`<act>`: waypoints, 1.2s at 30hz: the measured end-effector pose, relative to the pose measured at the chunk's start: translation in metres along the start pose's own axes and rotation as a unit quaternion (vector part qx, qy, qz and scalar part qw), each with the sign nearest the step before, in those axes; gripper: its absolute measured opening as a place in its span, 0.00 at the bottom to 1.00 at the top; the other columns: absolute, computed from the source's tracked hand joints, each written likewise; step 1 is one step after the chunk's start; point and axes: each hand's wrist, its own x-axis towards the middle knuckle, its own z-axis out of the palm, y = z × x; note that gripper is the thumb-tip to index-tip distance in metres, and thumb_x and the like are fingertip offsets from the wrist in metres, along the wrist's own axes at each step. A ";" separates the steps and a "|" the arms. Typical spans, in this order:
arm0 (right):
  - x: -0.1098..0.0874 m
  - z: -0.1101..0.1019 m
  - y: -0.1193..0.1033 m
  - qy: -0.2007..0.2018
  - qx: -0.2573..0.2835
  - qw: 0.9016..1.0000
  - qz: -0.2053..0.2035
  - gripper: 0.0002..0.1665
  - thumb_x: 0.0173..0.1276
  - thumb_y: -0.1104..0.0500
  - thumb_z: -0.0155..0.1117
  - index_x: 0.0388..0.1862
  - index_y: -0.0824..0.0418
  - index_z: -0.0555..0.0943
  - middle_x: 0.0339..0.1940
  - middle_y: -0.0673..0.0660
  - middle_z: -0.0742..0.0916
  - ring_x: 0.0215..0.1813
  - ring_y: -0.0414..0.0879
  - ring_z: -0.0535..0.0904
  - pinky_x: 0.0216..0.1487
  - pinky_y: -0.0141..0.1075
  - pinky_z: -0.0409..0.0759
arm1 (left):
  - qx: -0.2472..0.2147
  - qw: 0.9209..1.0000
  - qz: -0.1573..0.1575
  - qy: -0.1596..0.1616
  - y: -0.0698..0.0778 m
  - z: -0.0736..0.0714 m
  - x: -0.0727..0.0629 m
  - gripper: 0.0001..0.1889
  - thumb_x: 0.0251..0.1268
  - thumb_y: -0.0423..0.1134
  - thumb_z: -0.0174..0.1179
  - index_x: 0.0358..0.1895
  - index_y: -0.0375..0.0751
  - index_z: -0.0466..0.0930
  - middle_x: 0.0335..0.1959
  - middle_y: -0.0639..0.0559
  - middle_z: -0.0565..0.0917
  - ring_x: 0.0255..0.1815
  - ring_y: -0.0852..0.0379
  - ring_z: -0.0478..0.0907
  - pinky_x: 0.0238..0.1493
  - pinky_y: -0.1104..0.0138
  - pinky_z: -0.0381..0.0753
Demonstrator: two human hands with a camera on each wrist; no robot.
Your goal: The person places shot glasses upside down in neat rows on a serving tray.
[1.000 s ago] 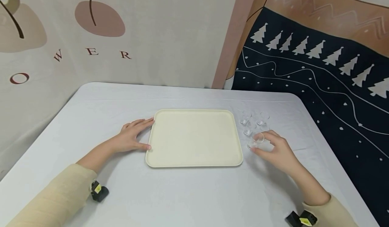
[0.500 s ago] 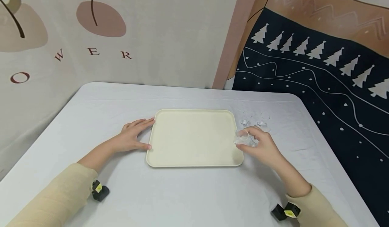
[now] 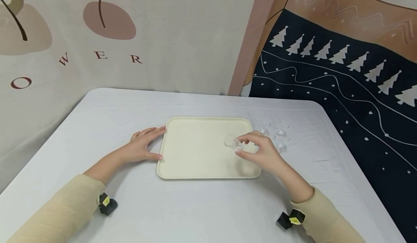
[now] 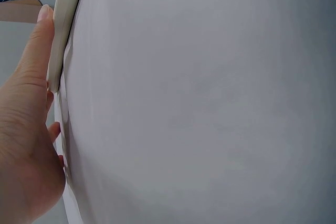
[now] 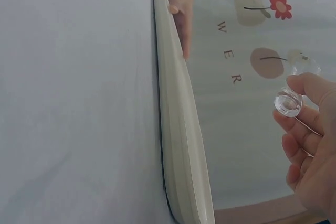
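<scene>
A cream rectangular tray (image 3: 195,152) lies on the white-covered table. My left hand (image 3: 143,146) rests at its left edge, thumb and fingers spread and touching the rim. In the left wrist view the thumb (image 4: 39,45) lies along the tray's side. Over the right part of the tray, my right hand (image 3: 262,149) pinches a small clear glass (image 3: 239,145) between thumb and fingers. The glass is tilted, its round mouth towards the left and its shadow on the tray below. In the right wrist view its thick round base (image 5: 288,103) shows.
Several more clear glasses (image 3: 280,132) stand on the table just right of the tray, partly hidden by my right hand. A printed cloth (image 3: 182,37) hangs behind the table. A dark cloth with white trees (image 3: 325,73) hangs at the right.
My right hand has carried the small clear glass leftward from the group of glasses to above the tray, tilting it on the way. The left hand and the tray stay in place.
</scene>
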 end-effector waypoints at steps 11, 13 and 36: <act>0.022 0.024 -0.003 -0.011 0.014 0.997 -0.076 0.17 0.55 0.62 0.75 0.45 0.57 0.86 0.39 0.51 0.86 0.41 0.49 0.75 0.39 0.47 0.71 | 0.000 1.000 0.006 0.006 -0.004 0.002 0.000 0.55 0.46 0.63 0.70 0.75 0.41 0.54 0.75 0.44 0.54 0.73 0.37 0.45 0.62 0.36 0.38; 0.026 0.027 -0.004 -0.011 0.012 0.997 -0.076 0.17 0.54 0.61 0.76 0.45 0.57 0.86 0.39 0.51 0.86 0.41 0.48 0.75 0.38 0.45 0.71 | -0.001 1.000 0.007 0.009 -0.004 0.002 0.000 0.55 0.46 0.62 0.70 0.75 0.40 0.54 0.75 0.44 0.55 0.73 0.37 0.45 0.62 0.36 0.39; 0.069 0.090 -0.022 -0.027 0.055 0.998 -0.027 0.17 0.57 0.63 0.73 0.47 0.61 0.85 0.41 0.47 0.85 0.43 0.48 0.75 0.42 0.53 0.73 | -0.008 1.000 -0.003 -0.001 0.001 -0.002 -0.002 0.55 0.47 0.63 0.69 0.75 0.40 0.54 0.75 0.43 0.54 0.73 0.37 0.44 0.62 0.36 0.39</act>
